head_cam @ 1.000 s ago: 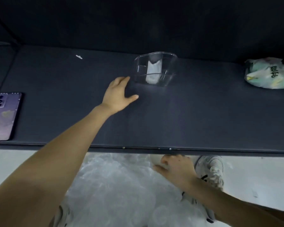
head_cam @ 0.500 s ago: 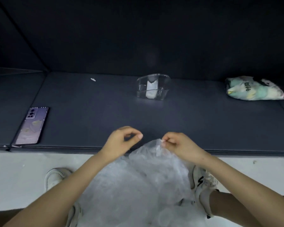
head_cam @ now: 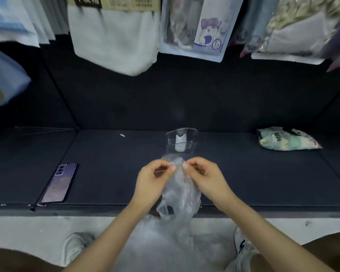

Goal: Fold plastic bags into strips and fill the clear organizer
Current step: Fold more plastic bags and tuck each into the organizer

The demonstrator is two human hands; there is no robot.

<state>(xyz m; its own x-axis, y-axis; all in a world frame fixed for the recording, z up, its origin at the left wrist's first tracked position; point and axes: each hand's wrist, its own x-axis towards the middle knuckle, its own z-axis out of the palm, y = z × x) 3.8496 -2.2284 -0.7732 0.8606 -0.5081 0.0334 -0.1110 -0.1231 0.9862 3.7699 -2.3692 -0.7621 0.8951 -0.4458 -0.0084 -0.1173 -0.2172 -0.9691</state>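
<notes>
Hands at work, seen from the head camera looking down. We see the left hand [head_cam: 155, 177] and right hand [head_cam: 202, 175] close together just in front of the clear organizer [head_cam: 192, 140]. Each pinches the top edge of one thin plastic bag [head_cam: 182, 193] between thumb and fingertip. The bag hangs from the pinch toward the lap, with a handle loop showing lower down. We judge that the hands hold it up so it drapes straight and can be flattened before folding. The organizer stands on the dark shelf [head_cam: 116, 169] with one white folded strip [head_cam: 179, 143] upright inside it, so we judge the filling has barely begun. Below the organizer, nearest us, a heap of loose bags [head_cam: 165, 250] lies on the lap, likely for easy reach. A purple phone [head_cam: 59, 183] lies well left of the organizer and a printed packet [head_cam: 287, 139] well right, both out of the way.
</notes>
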